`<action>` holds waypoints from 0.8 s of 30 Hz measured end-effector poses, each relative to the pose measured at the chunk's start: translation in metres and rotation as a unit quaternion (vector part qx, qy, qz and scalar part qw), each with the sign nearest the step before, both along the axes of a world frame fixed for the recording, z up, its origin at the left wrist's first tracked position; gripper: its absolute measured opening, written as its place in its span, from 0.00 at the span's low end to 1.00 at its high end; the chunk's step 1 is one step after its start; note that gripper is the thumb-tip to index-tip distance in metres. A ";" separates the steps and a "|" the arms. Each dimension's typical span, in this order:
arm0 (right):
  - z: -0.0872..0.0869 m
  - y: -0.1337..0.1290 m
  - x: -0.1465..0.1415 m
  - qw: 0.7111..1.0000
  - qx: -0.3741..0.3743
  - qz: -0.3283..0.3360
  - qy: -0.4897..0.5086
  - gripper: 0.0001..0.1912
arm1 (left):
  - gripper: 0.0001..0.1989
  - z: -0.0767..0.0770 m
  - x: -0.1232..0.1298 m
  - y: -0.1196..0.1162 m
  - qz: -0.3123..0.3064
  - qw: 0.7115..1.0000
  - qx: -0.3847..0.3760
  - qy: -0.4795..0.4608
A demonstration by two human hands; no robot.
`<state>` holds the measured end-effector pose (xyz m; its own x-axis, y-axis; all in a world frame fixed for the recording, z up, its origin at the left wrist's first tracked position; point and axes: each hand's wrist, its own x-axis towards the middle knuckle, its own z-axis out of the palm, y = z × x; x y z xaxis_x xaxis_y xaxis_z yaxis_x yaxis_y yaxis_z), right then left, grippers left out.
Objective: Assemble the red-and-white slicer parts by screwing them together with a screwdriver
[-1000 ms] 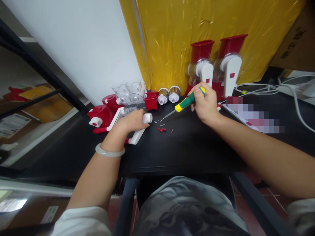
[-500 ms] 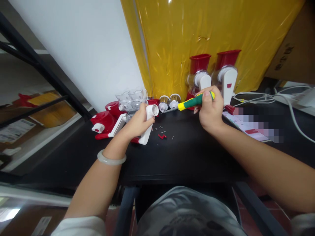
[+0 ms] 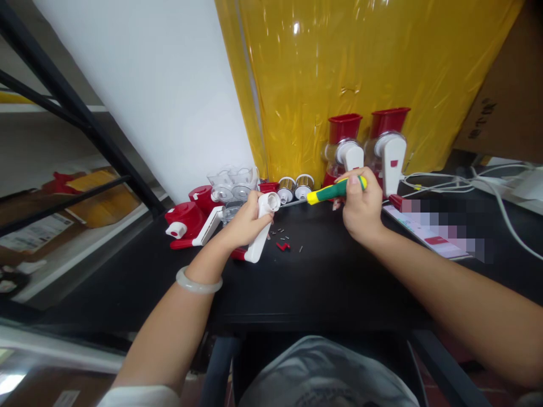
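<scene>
Near clear cups (image 3: 242, 193), contents indistinct, your left hand (image 3: 247, 223) grips a white crank (image 3: 258, 245); right hand (image 3: 362, 208) grasps a screwdriver (image 3: 333, 191).

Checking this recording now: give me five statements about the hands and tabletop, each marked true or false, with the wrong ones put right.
1. The right hand holds a screwdriver with a green and yellow handle. True.
2. The left hand holds a red cup. False: it holds a white crank handle.
3. A small red piece lies on the black table. True.
4. The bracelet is on the right wrist. False: it is on the left.
5. Several small metal pieces lie near the red piece. True.
</scene>
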<state>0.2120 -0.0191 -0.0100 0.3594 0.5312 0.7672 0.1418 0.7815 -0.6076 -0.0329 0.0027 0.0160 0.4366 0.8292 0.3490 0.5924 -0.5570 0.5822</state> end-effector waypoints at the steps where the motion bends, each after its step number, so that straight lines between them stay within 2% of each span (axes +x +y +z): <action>1: 0.000 0.000 0.000 1.000 0.002 -0.002 -0.003 0.15 | 0.16 0.000 0.000 0.000 0.000 1.000 -0.001 0.000; 11: -0.004 0.003 0.000 1.000 -0.003 0.003 -0.008 0.15 | 0.17 0.001 0.002 -0.003 0.010 1.000 -0.008 0.018; 24: -0.003 0.001 0.000 1.000 -0.006 0.014 -0.005 0.16 | 0.15 -0.002 0.002 -0.001 -0.007 1.000 0.009 0.015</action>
